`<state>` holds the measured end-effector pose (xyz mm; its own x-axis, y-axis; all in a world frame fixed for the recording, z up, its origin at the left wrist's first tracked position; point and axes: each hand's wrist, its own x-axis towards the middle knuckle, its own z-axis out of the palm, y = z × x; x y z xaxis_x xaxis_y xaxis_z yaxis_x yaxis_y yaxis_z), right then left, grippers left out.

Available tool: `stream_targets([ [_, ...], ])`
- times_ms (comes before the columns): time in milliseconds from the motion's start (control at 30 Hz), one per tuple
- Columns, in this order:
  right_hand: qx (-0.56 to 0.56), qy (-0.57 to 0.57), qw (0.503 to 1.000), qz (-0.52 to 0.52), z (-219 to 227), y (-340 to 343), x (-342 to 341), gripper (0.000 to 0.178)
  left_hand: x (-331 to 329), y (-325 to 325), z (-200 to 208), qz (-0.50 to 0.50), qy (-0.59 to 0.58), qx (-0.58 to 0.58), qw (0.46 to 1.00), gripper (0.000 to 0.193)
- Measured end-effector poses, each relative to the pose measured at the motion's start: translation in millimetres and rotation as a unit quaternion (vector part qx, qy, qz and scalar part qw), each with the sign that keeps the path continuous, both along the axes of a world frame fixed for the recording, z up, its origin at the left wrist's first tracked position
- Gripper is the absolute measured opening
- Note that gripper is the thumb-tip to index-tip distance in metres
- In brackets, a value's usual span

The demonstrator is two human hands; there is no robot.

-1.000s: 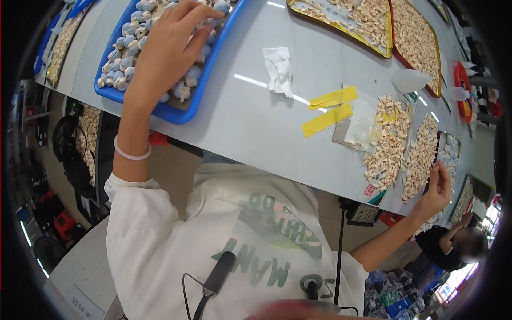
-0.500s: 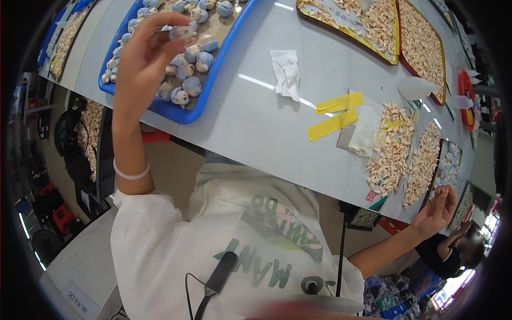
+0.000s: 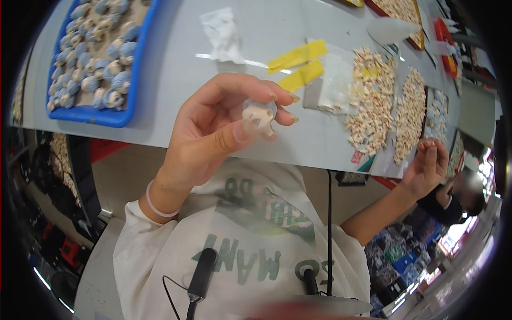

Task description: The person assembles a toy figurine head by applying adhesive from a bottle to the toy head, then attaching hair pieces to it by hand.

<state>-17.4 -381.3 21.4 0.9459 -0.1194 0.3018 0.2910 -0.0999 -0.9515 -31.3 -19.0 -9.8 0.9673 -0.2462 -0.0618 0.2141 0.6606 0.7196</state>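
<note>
My left hand is in front of my chest, above the table's near edge. Its thumb and fingers are closed on a small figurine head, cream-coloured with some pale blue at the top. Off to the right, my right hand is raised by the table edge with its fingertips pinched together; whether something small is between them I cannot make out. At the left, a blue tray holds many similar blue-and-cream figurine heads, lying loose.
Piles of small cream pieces lie on the grey table at the right. Near them are yellow tape strips, a clear plastic bag and a translucent bottle. A crumpled white tissue lies farther back. Another person is at the far right.
My left hand has moved from over the blue tray to the right and nearer my chest, carrying the figurine head. The view has shifted. My right hand keeps its pinch at the right.
</note>
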Motion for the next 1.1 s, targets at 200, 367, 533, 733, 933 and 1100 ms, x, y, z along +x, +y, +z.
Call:
stream_targets([
  [200,0.023,-0.002,0.999,-0.039,-1,27,-1,0.011,2,-23,-4,-0.019,0.029,0.028,0.999,0.039],
  [367,0.005,0.024,1.0,0.006,0,43,4,0.011,7,-31,-6,-0.016,0.001,0.048,0.999,0.043],
  [533,0.038,0.085,0.995,0.04,6,71,10,0.009,7,-35,-6,-0.018,0.033,0.038,0.999,0.044],
  [733,0.072,0.13,0.981,0.123,14,69,10,0.011,8,-25,-21,-0.04,-0.057,-0.001,0.998,0.032],
  [933,-0.104,0.037,0.993,-0.043,40,39,2,0.016,7,-25,-12,-0.103,0.017,-0.094,0.99,0.029],
  [1100,-0.188,0.031,0.974,-0.124,41,42,6,0.014,6,-35,-1,-0.108,0.072,0.03,0.991,0.032],
])
